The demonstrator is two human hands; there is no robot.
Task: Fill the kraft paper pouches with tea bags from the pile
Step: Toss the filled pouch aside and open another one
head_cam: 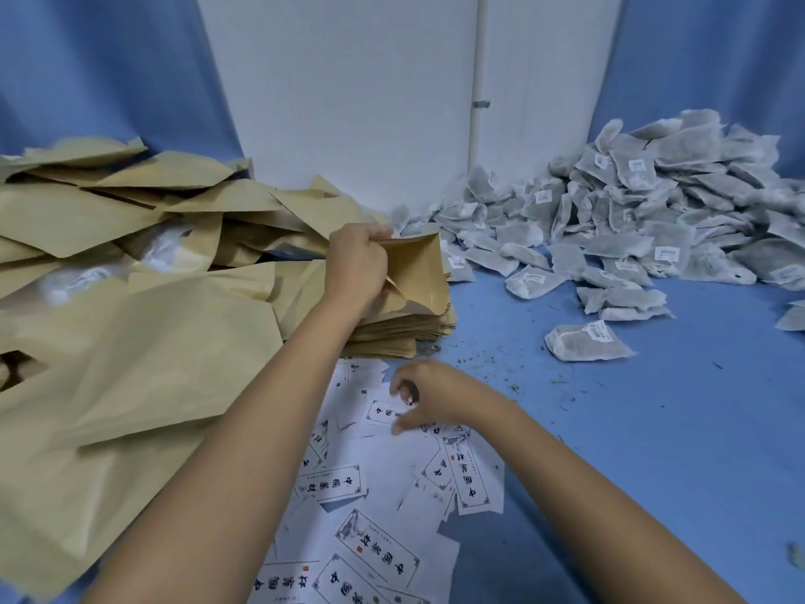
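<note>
My left hand [357,265] grips the top edge of a kraft paper pouch [418,272] and lifts it off a flat stack of pouches [400,333] at the centre. My right hand [429,396] hovers over white printed label cards [379,547] in front of me, thumb and fingers curled around one small card [385,412]. Whether the fingers pinch that card is unclear. A big pile of grey tea bags [644,215] lies at the back right. One tea bag [586,342] lies apart, nearer to me.
A large loose heap of kraft pouches [130,307] covers the left side, some with tea bags showing inside. The blue table surface [653,451] has tea crumbs scattered on it. A white wall and blue curtains stand behind.
</note>
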